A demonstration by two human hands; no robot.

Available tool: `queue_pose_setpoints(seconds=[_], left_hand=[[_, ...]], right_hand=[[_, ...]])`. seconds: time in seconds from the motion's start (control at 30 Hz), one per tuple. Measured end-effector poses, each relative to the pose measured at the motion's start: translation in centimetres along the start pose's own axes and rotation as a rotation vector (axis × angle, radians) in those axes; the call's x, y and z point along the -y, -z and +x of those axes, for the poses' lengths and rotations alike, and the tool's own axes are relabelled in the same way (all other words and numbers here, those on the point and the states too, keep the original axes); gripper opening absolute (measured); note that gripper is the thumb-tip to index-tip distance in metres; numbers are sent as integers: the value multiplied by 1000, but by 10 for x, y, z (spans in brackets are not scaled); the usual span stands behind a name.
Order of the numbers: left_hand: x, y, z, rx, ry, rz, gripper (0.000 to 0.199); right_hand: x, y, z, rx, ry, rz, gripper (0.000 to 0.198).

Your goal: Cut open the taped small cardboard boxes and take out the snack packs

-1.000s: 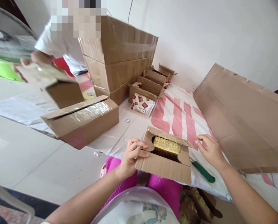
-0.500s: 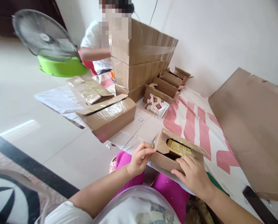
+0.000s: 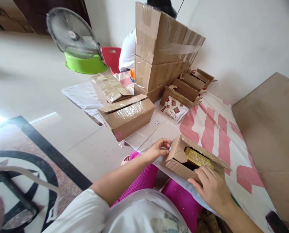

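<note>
A small cardboard box (image 3: 177,166) lies at the table's near edge, its long top flap partly raised. Through the gap a yellow printed pack (image 3: 198,157) shows inside. My right hand (image 3: 211,184) grips the front wall, fingers over the edge into the gap and thumb outside. Beside the box's left end is my left hand (image 3: 159,150), fingers curved and a little apart; a tiny pale spot shows at a fingertip, too small to name. Whether that hand touches the box I cannot tell.
Two taped cardboard boxes, the nearer box (image 3: 130,118) and a flatter box (image 3: 110,87), sit leftward. Stacked cartons (image 3: 164,58) partly hide a person (image 3: 127,51). Open boxes (image 3: 183,90) and a "Super Meal" packet (image 3: 175,110) stand beyond. A large cardboard sheet (image 3: 268,129) leans right.
The view has swung left, so everything sits further right. My left hand has come off the box's left flap corner and its fingers have parted. My right hand keeps its grip.
</note>
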State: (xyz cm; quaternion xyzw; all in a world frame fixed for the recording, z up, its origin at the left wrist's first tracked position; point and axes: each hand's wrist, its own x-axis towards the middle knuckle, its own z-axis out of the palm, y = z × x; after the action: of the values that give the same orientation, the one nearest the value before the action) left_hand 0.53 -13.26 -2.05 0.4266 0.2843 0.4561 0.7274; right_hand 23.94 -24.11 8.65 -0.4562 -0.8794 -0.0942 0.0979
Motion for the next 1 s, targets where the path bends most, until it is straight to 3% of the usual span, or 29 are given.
queue_pose_setpoints(seconds=[0.47,0.63,0.7,0.8,0.9,1.0], left_hand=[[-8,-12,1,-89,40,-18,39],[-23,-18,-8,-187,-39,23,34],[-37,-24,-23,-244,-177,69,26],[-62,-39,-50,-225,-588,313,12],[-80,-56,-68,15,-917,605,13],[-85,-73,-73,247,-1008,812,20]], right_hand=[[2,1,0,-22,4,-30,21],[0,2,3,-34,-15,16,22],[0,7,4,-113,-37,81,30],[9,20,4,-310,-61,257,42],[24,28,8,-446,-2,389,50],[38,29,12,-500,73,341,41]])
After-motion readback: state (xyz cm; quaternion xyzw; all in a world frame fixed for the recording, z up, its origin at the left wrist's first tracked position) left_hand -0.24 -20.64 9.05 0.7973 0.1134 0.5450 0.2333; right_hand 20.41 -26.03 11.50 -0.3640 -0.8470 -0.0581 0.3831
